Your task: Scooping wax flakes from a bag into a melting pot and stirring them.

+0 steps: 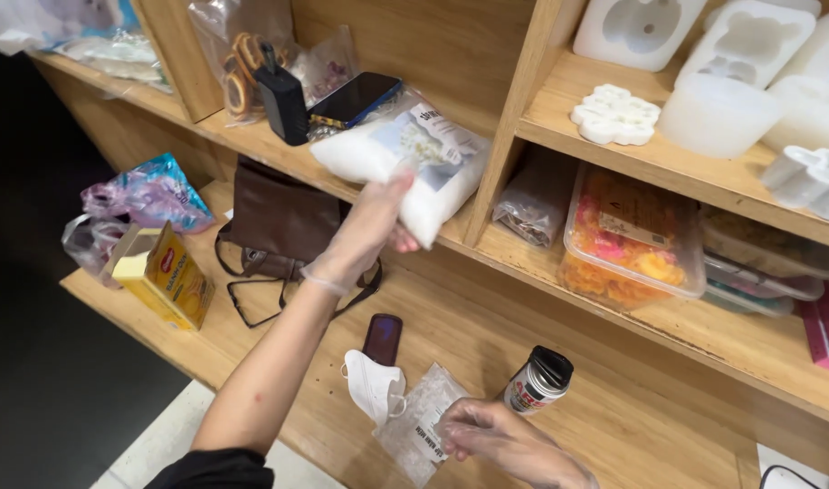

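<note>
As gloved left hand [371, 226] grips soft white bag [405, 158].

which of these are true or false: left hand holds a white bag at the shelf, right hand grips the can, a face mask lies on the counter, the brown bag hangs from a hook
1. The left hand holds a white bag at the shelf. True.
2. The right hand grips the can. False: it rests on a small clear packet; the can stands beside it.
3. A white face mask lies on the counter. True.
4. The brown bag hangs from a hook. False: it sits on the counter under the shelf.
</note>
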